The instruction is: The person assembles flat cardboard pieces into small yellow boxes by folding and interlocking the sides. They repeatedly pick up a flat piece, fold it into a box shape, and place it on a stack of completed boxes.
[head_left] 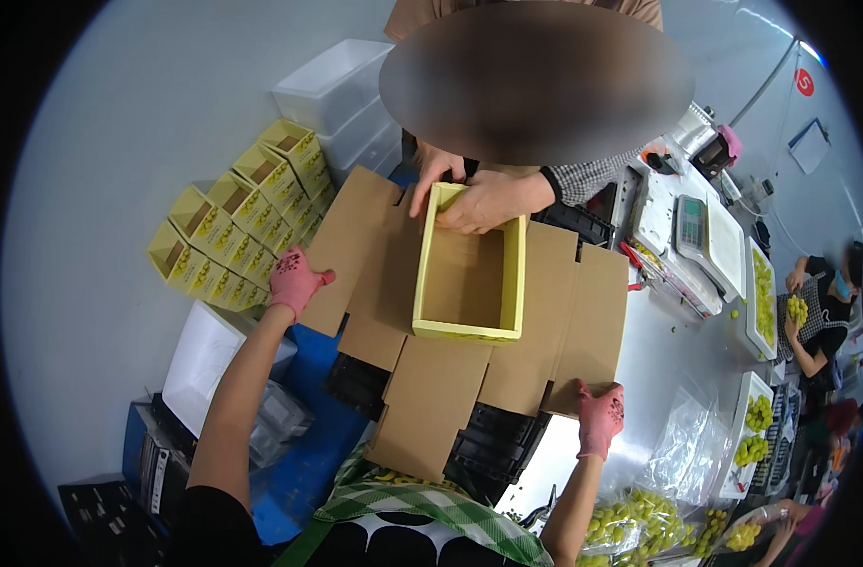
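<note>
A flat, unfolded brown cardboard carton (pixel 441 383) with slotted flaps spreads out before me. My right hand (pixel 600 416), in a pink glove, is closed on the edge of its lower right flap. Beyond its left side, my pink-gloved left hand (pixel 299 282) has its thumb stretched out and its fingers by a stack of yellow boxes (pixel 209 260); whether it touches them I cannot tell. On the cardboard rests an open yellow box (pixel 517 283) with a brown inside. The hands (pixel 493 200) of a person across from me hold its far end.
Black crates (pixel 493 444) show under the cardboard. White foam boxes (pixel 351 104) are stacked behind the yellow ones. A scale (pixel 693 225) stands on the metal table (pixel 663 369) at right. Green grapes (pixel 649 520) lie at lower right, with more in white trays (pixel 748 416). Other people work farther right.
</note>
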Demonstrator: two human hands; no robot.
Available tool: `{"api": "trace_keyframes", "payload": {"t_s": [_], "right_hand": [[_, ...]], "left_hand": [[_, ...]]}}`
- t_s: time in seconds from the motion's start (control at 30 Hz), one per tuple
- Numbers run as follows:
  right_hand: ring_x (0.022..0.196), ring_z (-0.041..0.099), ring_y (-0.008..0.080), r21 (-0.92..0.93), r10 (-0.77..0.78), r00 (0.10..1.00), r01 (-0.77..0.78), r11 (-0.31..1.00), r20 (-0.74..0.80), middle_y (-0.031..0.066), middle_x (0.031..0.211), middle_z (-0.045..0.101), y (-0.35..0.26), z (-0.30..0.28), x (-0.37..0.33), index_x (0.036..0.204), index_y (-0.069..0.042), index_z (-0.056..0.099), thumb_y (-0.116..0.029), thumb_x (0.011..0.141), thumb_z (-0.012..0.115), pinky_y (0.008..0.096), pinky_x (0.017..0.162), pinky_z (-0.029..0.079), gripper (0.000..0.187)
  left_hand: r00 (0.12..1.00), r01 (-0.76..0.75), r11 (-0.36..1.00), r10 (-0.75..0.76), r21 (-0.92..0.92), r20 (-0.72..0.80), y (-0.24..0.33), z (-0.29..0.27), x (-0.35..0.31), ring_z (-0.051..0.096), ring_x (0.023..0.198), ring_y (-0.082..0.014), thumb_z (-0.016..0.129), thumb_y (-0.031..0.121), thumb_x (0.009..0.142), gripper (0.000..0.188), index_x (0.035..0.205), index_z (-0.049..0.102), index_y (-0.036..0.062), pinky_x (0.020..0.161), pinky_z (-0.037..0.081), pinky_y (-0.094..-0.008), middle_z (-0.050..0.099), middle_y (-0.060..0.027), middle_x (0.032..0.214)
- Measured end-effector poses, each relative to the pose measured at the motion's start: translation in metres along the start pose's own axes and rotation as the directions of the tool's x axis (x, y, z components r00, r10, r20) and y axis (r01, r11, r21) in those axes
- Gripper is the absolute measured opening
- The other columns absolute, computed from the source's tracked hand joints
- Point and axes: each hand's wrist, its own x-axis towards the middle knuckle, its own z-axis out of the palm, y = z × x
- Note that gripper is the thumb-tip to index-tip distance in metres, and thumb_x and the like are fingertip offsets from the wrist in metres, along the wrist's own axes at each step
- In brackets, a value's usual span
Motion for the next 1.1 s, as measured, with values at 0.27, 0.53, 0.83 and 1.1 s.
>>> {"api": "trace_keyframes", "payload": {"t_s": [0.27,0.53,0.83,1.1], "right_hand": [[0.087,0.063,0.0333,0.183,-0.204,0.970,0.226,0.957,-0.131,0.0137,0.091,0.067,-0.028,0.004,-0.013,0.092,-0.007,0.058,-0.024,0.074,0.065,0.0401,0.076,0.048,0.026],[0.088,0.062,0.0368,0.284,-0.213,0.975,0.224,0.932,-0.068,0.0167,0.094,0.065,-0.029,0.002,-0.019,0.103,-0.006,0.054,-0.016,0.081,0.058,0.0430,0.077,0.048,0.025],[0.092,0.063,0.0344,0.363,-0.242,0.970,0.239,0.901,-0.037,0.0164,0.100,0.065,-0.024,0.004,-0.020,0.114,-0.006,0.050,-0.011,0.082,0.056,0.0393,0.082,0.048,0.033],[0.108,0.059,0.0312,0.615,-0.277,0.960,0.236,0.753,-0.030,0.0179,0.117,0.059,-0.026,0.010,-0.021,0.127,-0.001,0.045,0.001,0.084,0.049,0.0363,0.091,0.045,0.043]], "left_hand": [[0.974,-0.181,0.978,0.164,0.107,0.155,0.058,-0.022,-0.019,0.062,0.094,-0.0324,0.068,0.037,0.077,0.064,0.123,0.040,0.0039,0.077,0.051,-0.0432,0.060,-0.0196,0.110],[0.973,-0.060,0.986,0.093,-0.157,0.211,0.039,-0.020,-0.018,0.060,0.098,-0.0322,0.064,0.034,0.080,0.073,0.139,0.031,0.0067,0.081,0.049,-0.0428,0.062,-0.0188,0.109],[0.986,-0.088,0.991,0.101,-0.099,0.129,0.046,-0.016,-0.024,0.060,0.098,-0.0361,0.065,0.032,0.078,0.069,0.136,0.037,0.0077,0.084,0.048,-0.0435,0.062,-0.0202,0.109],[0.981,-0.021,0.948,0.081,-0.317,0.177,0.022,0.003,-0.010,0.060,0.098,-0.0361,0.066,0.034,0.076,0.070,0.135,0.039,0.0081,0.083,0.048,-0.0439,0.062,-0.0200,0.108]]}}
